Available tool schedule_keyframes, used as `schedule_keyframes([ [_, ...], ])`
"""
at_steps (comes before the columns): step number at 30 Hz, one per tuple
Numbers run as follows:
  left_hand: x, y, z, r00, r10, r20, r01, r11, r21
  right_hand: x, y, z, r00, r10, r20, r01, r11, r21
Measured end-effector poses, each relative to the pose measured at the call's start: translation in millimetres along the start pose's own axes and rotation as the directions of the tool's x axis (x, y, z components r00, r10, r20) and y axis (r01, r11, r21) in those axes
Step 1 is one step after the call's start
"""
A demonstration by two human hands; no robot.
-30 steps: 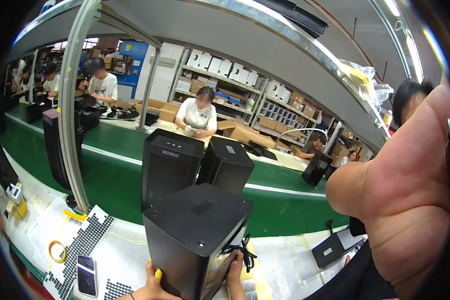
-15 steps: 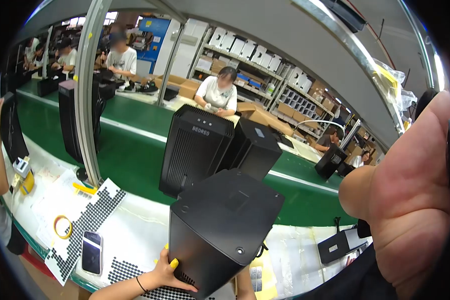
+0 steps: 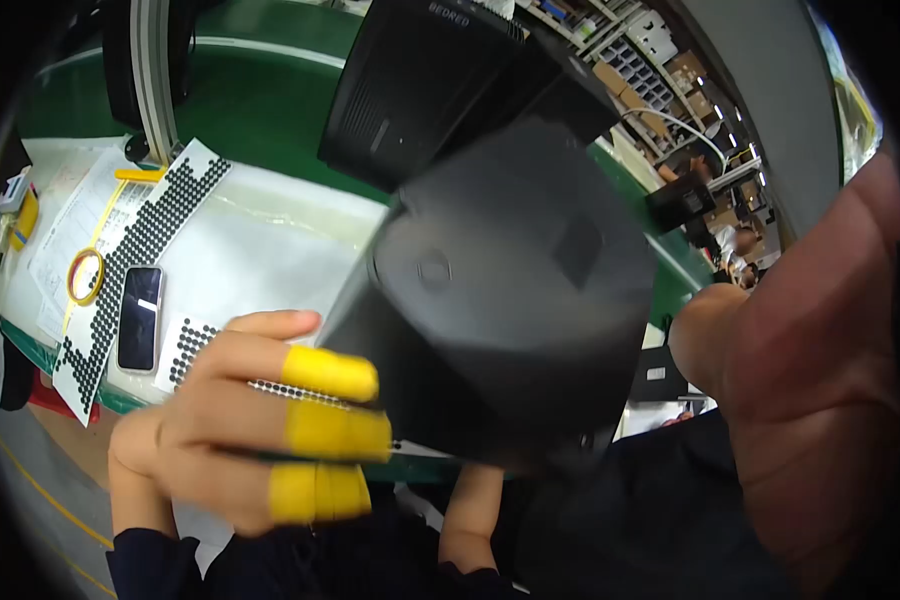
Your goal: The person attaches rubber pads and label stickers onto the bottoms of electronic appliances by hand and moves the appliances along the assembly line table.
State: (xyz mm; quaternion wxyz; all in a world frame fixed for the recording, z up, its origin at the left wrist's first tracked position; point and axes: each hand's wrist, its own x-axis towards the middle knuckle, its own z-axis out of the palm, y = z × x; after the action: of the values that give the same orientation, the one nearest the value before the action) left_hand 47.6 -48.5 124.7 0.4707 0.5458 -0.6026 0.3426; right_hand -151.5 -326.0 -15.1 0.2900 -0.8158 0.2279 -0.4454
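A black box-shaped housing (image 3: pixel 510 270) with rounded corners and a small dark rectangle on its upper face leans tilted in front of me, blurred by motion. My left hand (image 3: pixel 270 410), with yellow finger cots on several fingers, is raised at the housing's left side. Its fingers are stretched out, and nothing shows in its grasp. My right forearm (image 3: pixel 473 510) runs up to the housing's lower edge; the right hand itself is hidden behind it. Under and beside my left hand lies a sheet of black dots (image 3: pixel 182 352).
Behind stands a black tower unit (image 3: pixel 410 90) on the green conveyor belt (image 3: pixel 245 110). At left lie a phone (image 3: pixel 139 318), a yellow tape ring (image 3: pixel 71 272) and a longer dotted sheet (image 3: pixel 175 195) near a metal post (image 3: pixel 153 90). Another person's large hand (image 3: pixel 820 380) fills the right edge.
My view has tipped downward. My left hand has come off the housing's lower side and up in front of it, fingers extended. The housing appears farther right and higher.
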Motion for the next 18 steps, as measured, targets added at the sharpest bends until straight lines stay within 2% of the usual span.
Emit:
schedule_keyframes([
  [1, 15.0, 12.1, -20.3, 0.987, 0.101, 0.123, -0.139, 0.924, 0.357, 0.9, -5.4, -6.9, 1.0, -0.014, 0.015, 0.015, 0.999, -0.036],
  [2, 30.5, 22.3, -40.7, 0.948, 0.156, 0.278, -0.305, 0.703, 0.643, 1.8, -10.2, -12.8, 1.0, 0.003, 0.021, -0.002, 0.999, -0.04],
  [3, 44.6, 29.9, -59.3, 0.883, 0.154, 0.443, -0.468, 0.367, 0.804, 3.8, -14.8, -15.5, 0.998, -0.051, 0.048, 0.055, 0.993, -0.1],
  [4, 53.6, 34.6, -67.9, 0.853, 0.152, 0.499, -0.521, 0.204, 0.829, 7.4, -20.4, -19.8, 0.995, -0.076, 0.07, 0.085, 0.987, -0.138],
  [5, 57.5, 36.3, -71.0, 0.853, 0.178, 0.491, -0.521, 0.218, 0.825, 6.8, -25.0, -22.4, 0.991, -0.097, 0.087, 0.111, 0.978, -0.175],
  [7, 62.1, 37.4, -69.6, 0.885, 0.265, 0.382, -0.465, 0.483, 0.742, 11.4, -35.6, -30.0, 0.983, -0.142, 0.116, 0.168, 0.953, -0.251],
  [9, 60.8, 31.8, -64.3, 0.91, 0.321, 0.261, -0.41, 0.787, 0.462, 16.7, -47.6, -36.4, 0.974, -0.185, 0.133, 0.218, 0.927, -0.306],
  [11, 50.8, 30.7, -57.1, 0.929, 0.319, 0.186, -0.344, 0.93, 0.126, 20.4, -58.9, -44.4, 0.966, -0.23, 0.115, 0.256, 0.912, -0.322],
  [14, 37.3, 32.6, -59.7, 0.952, 0.271, 0.14, -0.227, 0.936, -0.27, 23.7, -80.6, -41.0, 0.968, -0.25, -0.027, 0.238, 0.945, -0.223],
  [18, 27.0, 32.3, -70.4, 0.969, 0.225, 0.101, -0.127, 0.807, -0.577, 26.3, -117.3, -30.8, 0.938, -0.261, -0.227, 0.257, 0.965, -0.048],
])
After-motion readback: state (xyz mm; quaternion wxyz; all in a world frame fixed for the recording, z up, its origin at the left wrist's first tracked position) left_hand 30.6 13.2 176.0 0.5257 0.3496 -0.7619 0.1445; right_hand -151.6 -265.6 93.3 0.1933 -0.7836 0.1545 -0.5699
